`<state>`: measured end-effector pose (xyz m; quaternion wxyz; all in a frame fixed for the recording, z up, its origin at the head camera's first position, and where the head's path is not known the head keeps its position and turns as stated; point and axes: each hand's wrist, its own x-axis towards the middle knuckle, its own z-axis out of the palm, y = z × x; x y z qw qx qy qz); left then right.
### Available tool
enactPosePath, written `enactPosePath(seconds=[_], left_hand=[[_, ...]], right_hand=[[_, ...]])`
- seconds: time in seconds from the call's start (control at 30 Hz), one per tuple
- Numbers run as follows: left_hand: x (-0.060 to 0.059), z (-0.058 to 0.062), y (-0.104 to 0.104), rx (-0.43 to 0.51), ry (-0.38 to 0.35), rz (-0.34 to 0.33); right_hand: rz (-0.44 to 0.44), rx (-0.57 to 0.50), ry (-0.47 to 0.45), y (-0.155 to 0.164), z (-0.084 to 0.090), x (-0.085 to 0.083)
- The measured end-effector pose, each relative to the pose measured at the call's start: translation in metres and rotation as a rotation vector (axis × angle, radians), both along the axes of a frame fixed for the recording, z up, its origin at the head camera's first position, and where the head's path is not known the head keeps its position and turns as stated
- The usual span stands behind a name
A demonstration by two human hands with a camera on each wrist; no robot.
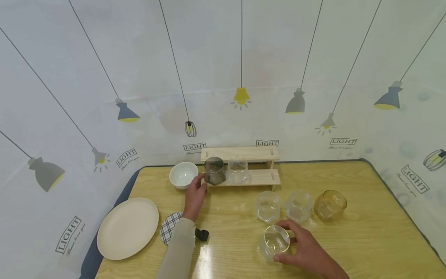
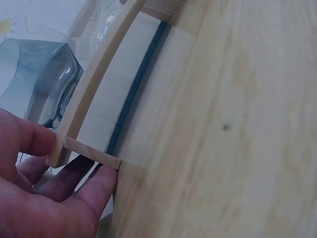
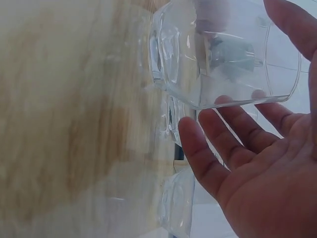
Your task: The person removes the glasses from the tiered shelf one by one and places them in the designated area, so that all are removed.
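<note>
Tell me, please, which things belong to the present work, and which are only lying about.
Probably in the work:
wooden rack, at the left hand
smoky glass and clear glass on it
front clear glass, at the right hand
two other clear glasses
amber glass

Seemingly lying about:
white bowl
cream plate
checked round item
black piece

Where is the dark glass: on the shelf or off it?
On it: the head view shows the dark glass upright on the wooden shelf, beside a clear glass.
</note>
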<state>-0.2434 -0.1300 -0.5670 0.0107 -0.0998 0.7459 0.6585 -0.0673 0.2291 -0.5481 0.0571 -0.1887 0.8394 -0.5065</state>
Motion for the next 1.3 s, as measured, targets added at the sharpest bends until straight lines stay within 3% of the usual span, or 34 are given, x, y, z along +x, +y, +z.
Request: enactPosePath(seconds=[0.23,0.37,0.57,1.07,1.3], left_hand=[[0.000,0.000,0.000,-0.002,-0.009,0.007],[0.000,0.000,0.000,0.003,-0.008,0.004],[0.000,0.001,0.001,-0.011,0.002,0.005],[0.002,0.001,-0.001,-0.011,-0.021,0.004],[0.001,0.002,0.000,-0.006,-0.013,0.008]], right_hand=[[-0.007,0.090,0.135,0.001,0.005,-0.001],[-0.020,0.140,0.216,0.001,0.019,-0.004],[0.006,0.117,0.317,-0.001,0.044,-0.023],[-0.138,0.086,0.358,-0.031,0.095,-0.075],[-0.130,0.078,0.301,-0.049,0.114,-0.109]])
